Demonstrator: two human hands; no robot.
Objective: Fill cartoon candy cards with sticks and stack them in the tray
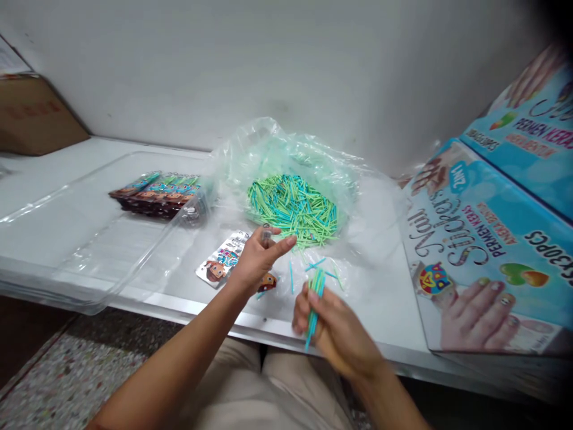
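Observation:
My right hand (pixel 333 325) is closed around a small bundle of green and blue sticks (pixel 314 301) near the table's front edge. My left hand (pixel 259 257) reaches toward the pile of green and blue sticks (pixel 293 209), index finger stretched out, thumb and other fingers pinched on something small I cannot make out. The pile lies on a crumpled clear plastic bag (pixel 286 161). A printed packet (pixel 222 261) lies under my left hand, and a few loose sticks (pixel 320 266) lie between my hands.
A stack of printed packets (pixel 156 194) sits in a clear plastic tray (pixel 80 239) at left. Big blue cardboard boxes (pixel 487 239) stand at right. A brown box (pixel 31 113) sits far left. White wall behind the white table (pixel 394 298).

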